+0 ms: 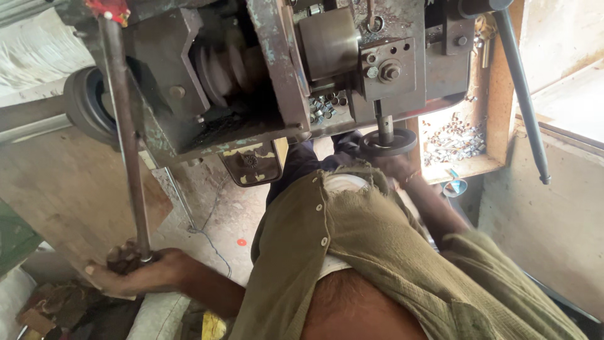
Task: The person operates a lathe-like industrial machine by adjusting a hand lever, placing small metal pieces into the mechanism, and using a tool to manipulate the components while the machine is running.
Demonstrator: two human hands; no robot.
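Rusty steel lever [126, 132] running from upper left down to lower left, left hand [135, 269] wrapped around its lower end, right hand [396, 167] at centre gripping black handwheel [388, 142] under grey machine [283, 69], wooden tray [497, 107] of small metal pieces just right, bare floor [220, 208] between the hands.

Long rusty lever [126, 132] — black handwheel [388, 142]

My left hand [135, 269] wraps its fingers [119, 258] around the lower end of a long metal lever [126, 138]. My right hand [396, 169] touches a dark handwheel [389, 143] under the grimy machine [283, 69], beside a wooden tray [497, 94] of small metal pieces [452, 138].
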